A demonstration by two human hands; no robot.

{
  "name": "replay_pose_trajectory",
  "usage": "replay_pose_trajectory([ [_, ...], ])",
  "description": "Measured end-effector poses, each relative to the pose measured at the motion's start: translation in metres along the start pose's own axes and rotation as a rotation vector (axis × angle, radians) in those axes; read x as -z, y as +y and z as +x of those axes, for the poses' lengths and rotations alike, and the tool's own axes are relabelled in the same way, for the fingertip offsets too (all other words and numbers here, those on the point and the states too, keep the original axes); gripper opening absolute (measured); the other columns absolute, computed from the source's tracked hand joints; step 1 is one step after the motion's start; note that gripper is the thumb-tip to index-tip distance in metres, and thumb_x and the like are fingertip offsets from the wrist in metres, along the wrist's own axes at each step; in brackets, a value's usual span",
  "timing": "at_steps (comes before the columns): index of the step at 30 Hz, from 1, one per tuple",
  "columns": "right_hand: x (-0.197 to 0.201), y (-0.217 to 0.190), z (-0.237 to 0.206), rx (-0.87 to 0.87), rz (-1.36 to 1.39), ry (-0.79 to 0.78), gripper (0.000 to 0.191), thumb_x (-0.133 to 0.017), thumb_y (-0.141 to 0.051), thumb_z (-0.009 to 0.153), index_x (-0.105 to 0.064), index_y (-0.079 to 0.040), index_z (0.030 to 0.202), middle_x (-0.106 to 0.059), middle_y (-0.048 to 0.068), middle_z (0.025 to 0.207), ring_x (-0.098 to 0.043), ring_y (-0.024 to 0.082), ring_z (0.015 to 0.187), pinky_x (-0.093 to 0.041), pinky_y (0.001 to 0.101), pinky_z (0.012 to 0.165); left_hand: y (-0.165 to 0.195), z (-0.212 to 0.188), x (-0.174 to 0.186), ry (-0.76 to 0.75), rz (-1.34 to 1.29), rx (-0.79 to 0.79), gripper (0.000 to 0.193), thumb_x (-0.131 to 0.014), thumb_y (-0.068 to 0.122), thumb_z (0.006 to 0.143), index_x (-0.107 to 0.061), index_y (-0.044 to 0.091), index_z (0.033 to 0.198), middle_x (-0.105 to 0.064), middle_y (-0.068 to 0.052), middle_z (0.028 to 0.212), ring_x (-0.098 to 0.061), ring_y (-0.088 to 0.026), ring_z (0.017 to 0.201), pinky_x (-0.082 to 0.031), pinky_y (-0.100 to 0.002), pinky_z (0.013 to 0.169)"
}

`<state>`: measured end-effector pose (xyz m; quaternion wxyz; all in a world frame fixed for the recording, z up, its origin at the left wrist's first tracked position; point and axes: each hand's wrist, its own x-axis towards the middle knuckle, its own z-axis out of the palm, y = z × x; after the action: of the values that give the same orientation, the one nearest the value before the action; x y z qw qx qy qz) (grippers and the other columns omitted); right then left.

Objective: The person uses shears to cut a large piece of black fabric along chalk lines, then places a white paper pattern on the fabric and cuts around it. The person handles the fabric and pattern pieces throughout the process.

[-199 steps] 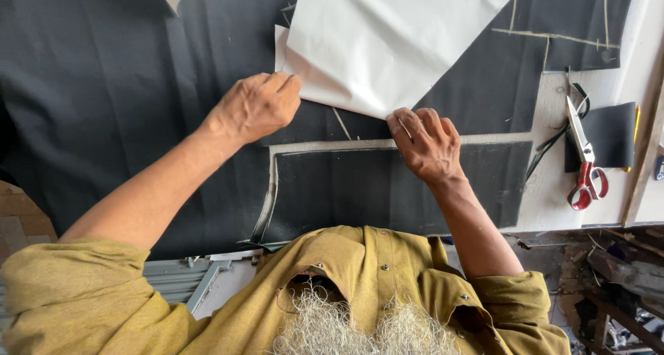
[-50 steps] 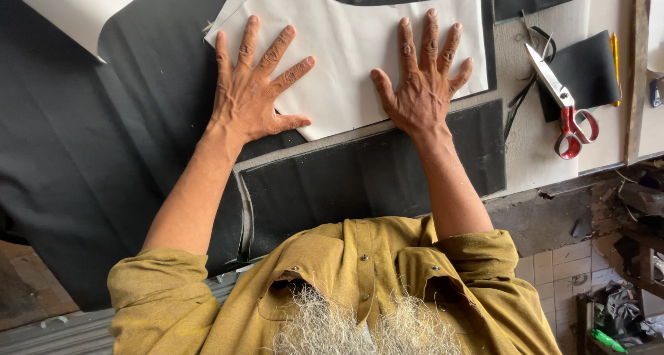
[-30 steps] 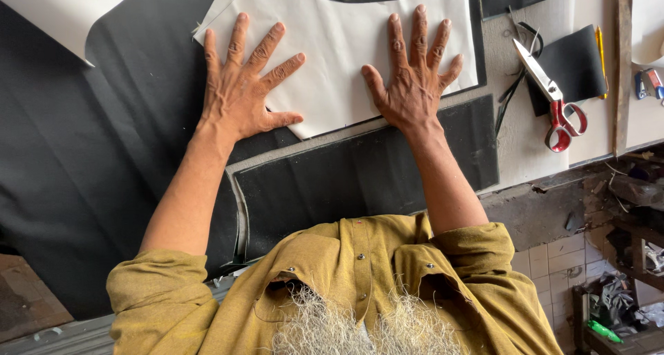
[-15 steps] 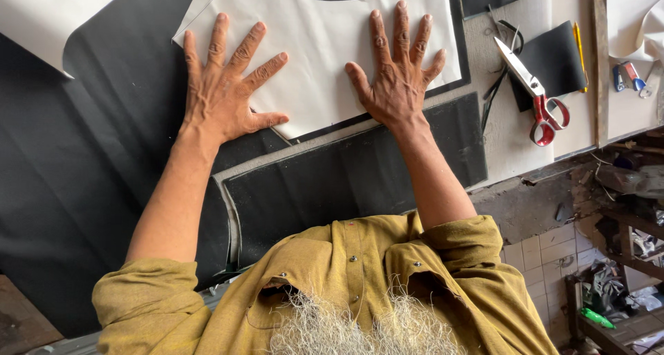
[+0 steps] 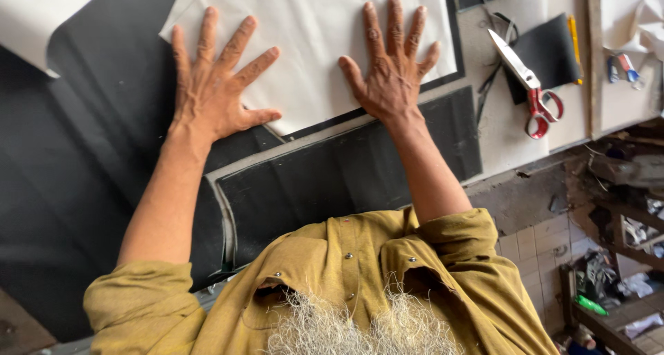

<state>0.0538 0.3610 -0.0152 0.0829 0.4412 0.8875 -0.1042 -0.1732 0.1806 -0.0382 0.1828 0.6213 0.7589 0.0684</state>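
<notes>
A white paper pattern sheet [image 5: 311,50] lies flat on black fabric [image 5: 90,154] that covers the worktable. My left hand [image 5: 214,85] presses palm-down on the sheet's left edge, fingers spread wide, part of the palm over the black fabric. My right hand [image 5: 391,68] lies flat on the sheet's right half, fingers spread too. Neither hand holds anything. Below the sheet sits a cut black fabric panel [image 5: 346,175] with a pale chalk outline.
Red-handled scissors [image 5: 529,85] lie on the bare table at the right, beside a small black fabric piece [image 5: 550,50] and a yellow pencil [image 5: 574,40]. Another white sheet [image 5: 41,9] is at top left. The table's edge [image 5: 532,171] drops to a tiled floor with clutter at right.
Earlier my hands were pulling a lifted white sheet down; now it lies flat under both spread palms. Over the last second the hands stay put while the view drifts.
</notes>
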Motion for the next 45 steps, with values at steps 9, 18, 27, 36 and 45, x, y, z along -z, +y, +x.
replay_pose_trajectory([
  [9,-0.01,0.009,0.0,0.009,0.03,0.006,0.085,-0.039,-0.081,0.099,-0.019,-0.035,0.168,0.0,0.005,0.175,0.013,0.039,0.156,0.003,0.079,0.117,0.0,0.0,-0.001,-0.031,-0.001,0.016,0.098,-0.048,0.09,0.069,-0.029,0.056,0.159,-0.001,0.011,0.177,0.006,-0.04,0.16,0.007,-0.078,0.122],
  [18,0.002,0.007,-0.004,0.028,0.031,0.06,0.083,-0.044,-0.077,0.101,-0.019,-0.034,0.168,0.001,0.004,0.173,0.013,0.04,0.155,0.0,0.0812,0.115,0.024,0.005,0.024,0.063,0.016,-0.032,0.085,-0.059,0.083,0.078,-0.05,0.037,0.15,-0.023,-0.003,0.171,-0.006,-0.045,0.154,-0.002,-0.079,0.114],
  [27,0.025,0.001,-0.012,0.031,0.054,0.088,0.069,-0.038,-0.053,0.106,-0.021,-0.026,0.167,0.003,0.008,0.174,0.015,0.042,0.155,0.012,0.076,0.112,0.15,0.101,-0.007,0.493,-0.264,-0.247,0.034,-0.053,0.027,0.108,-0.064,0.004,0.129,-0.061,-0.016,0.135,-0.057,-0.033,0.127,-0.041,-0.049,0.115],
  [36,0.013,0.018,-0.011,0.043,0.114,0.195,0.067,-0.035,-0.05,0.106,-0.021,-0.024,0.167,0.0,0.007,0.173,0.013,0.041,0.156,0.012,0.0747,0.112,0.161,0.105,-0.022,0.371,-0.051,0.022,0.056,-0.031,0.043,0.111,-0.041,0.013,0.157,-0.035,-0.006,0.168,-0.023,-0.032,0.157,-0.015,-0.055,0.128],
  [45,0.023,0.023,-0.012,0.068,0.119,0.116,0.077,-0.044,-0.06,0.101,-0.017,-0.026,0.165,0.002,0.007,0.171,0.014,0.05,0.152,0.003,0.0852,0.108,0.12,0.047,-0.004,0.215,0.042,0.357,0.078,-0.05,0.068,0.097,-0.029,0.038,0.166,-0.006,-0.002,0.175,0.004,-0.044,0.156,0.004,-0.081,0.114],
])
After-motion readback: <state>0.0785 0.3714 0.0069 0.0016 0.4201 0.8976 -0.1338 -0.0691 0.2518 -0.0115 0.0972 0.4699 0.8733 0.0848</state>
